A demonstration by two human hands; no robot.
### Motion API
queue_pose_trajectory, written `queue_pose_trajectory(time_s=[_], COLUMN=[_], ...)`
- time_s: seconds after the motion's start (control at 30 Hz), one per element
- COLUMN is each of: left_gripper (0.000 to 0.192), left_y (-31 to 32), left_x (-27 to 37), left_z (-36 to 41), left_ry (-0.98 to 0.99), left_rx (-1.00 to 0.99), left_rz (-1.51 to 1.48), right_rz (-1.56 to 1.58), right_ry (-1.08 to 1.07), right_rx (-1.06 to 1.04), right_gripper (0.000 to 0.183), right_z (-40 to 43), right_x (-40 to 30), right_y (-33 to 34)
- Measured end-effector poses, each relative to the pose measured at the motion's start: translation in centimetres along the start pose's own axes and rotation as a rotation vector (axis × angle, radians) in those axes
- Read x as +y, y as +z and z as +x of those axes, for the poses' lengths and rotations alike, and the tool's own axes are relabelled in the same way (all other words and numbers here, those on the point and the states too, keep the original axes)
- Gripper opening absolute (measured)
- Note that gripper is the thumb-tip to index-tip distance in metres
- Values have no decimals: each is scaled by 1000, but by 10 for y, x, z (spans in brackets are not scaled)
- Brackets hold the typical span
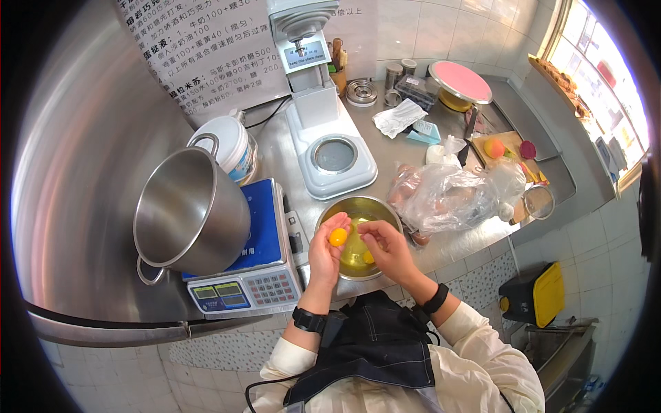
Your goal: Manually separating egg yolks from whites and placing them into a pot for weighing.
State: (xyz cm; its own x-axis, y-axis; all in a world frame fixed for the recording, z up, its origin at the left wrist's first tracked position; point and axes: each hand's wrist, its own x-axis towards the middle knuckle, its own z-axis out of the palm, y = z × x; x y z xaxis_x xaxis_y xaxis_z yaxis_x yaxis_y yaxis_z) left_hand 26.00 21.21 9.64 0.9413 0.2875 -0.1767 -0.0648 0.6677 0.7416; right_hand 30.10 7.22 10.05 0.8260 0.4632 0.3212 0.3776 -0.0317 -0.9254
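Note:
My left hand (327, 253) is cupped palm up over the left side of a steel mixing bowl (396, 219), and an egg yolk (338, 237) rests on its fingers. Beside it, over the bowl's right side, my right hand (387, 250) has its fingers bent; whether they hold anything cannot be told. Clear egg white (355, 253) lies in the bowl, with another yolk (368, 257) partly covered by my right hand. Just right of the bowl is a clear plastic bag (449, 201) with brown eggs (405, 191) inside.
A large steel pot (227, 222) stands on a digital scale (242, 294) at the left. Behind it is a white plastic bucket (222, 139). A white stand mixer (335, 149) stands behind the bowl. A cutting board (498, 142) with fruit lies right, near a fine sieve (538, 202).

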Motion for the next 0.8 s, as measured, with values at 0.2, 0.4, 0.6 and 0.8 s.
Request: queue_pose_trajectory(time_s=[0.2,0.4,0.6,0.8], left_gripper=[44,44,44,45], left_y=[-4,-3,0,-4], left_x=[-6,-9,-15,-15], left_z=[3,2,0,-1], left_ry=[110,210,348,273], left_rx=[40,38,-20,-57], left_rz=[36,129,464,347], right_rz=[480,574,996,1131], right_ry=[305,393,640,678], right_rx=[-79,-64,6,-15], right_gripper=[24,28,33,37], right_z=[-1,2,4,5], right_x=[9,11,13,25], right_y=[18,26,32,24])
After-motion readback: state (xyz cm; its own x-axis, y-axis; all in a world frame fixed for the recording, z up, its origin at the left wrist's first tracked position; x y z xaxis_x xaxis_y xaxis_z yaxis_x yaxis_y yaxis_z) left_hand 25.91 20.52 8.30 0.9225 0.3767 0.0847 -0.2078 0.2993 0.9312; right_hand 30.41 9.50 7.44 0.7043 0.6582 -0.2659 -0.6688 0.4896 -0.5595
